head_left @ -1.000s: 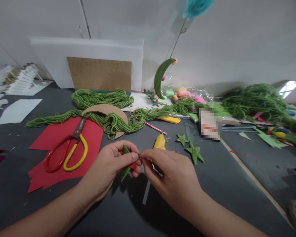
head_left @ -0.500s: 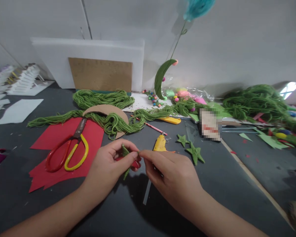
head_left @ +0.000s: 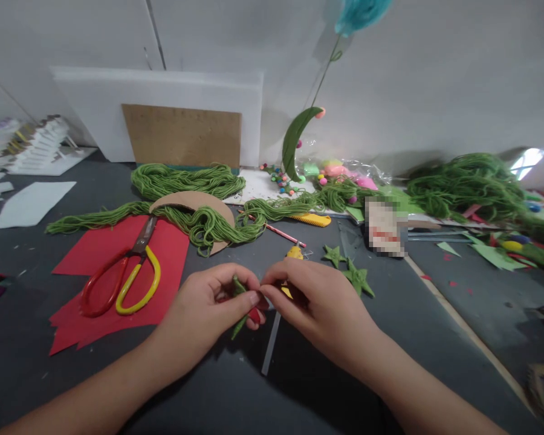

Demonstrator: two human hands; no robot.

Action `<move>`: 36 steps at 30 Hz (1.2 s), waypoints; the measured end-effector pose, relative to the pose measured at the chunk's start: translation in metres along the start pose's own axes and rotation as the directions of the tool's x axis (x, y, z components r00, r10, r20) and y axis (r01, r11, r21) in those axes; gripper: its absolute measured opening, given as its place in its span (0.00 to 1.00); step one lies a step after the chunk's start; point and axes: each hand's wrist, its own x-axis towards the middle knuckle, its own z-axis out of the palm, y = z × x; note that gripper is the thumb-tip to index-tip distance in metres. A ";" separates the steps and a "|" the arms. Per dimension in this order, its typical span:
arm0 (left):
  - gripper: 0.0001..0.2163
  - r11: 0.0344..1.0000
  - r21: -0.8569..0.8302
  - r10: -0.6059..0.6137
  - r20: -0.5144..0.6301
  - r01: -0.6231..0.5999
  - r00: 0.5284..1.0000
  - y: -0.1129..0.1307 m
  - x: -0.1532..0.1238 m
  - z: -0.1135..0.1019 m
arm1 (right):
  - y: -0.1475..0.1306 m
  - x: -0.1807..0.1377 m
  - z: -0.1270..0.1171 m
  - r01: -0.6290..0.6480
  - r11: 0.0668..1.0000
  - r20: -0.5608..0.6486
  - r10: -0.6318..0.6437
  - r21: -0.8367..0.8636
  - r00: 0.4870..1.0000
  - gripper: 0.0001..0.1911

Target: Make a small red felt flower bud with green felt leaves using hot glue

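My left hand (head_left: 208, 308) is closed around a green yarn-wrapped star (head_left: 239, 328), seen nearly edge-on. A small red piece (head_left: 254, 315) shows beside it under my thumb. My right hand (head_left: 326, 299) has thumb and index finger pinched together, close to my left thumb tip; whatever lies between them is too small to make out. Partly hidden behind my right hand is a yellow glue gun (head_left: 294, 252), with a clear glue stick (head_left: 271, 347) sticking out toward me. Two green stars (head_left: 333, 256) lie beyond my right hand.
Scissors (head_left: 138, 266) with red and yellow handles lie on red paper (head_left: 172, 296) at the left. Green yarn (head_left: 185, 183), a cardboard crescent (head_left: 193, 200), a pencil (head_left: 285, 234) and a yellow cutter (head_left: 315, 219) lie farther back. A green moon ornament (head_left: 292, 142) stands by the wall.
Both hands have moved slightly down and right, still close together. My right hand now covers more of the glue gun. The star stays in my left hand.
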 end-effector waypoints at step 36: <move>0.05 0.816 0.475 0.431 -0.122 -0.329 0.894 -0.007 -0.009 -0.001 | 0.000 0.002 0.011 -0.669 0.084 0.630 0.269 0.738 0.729 0.07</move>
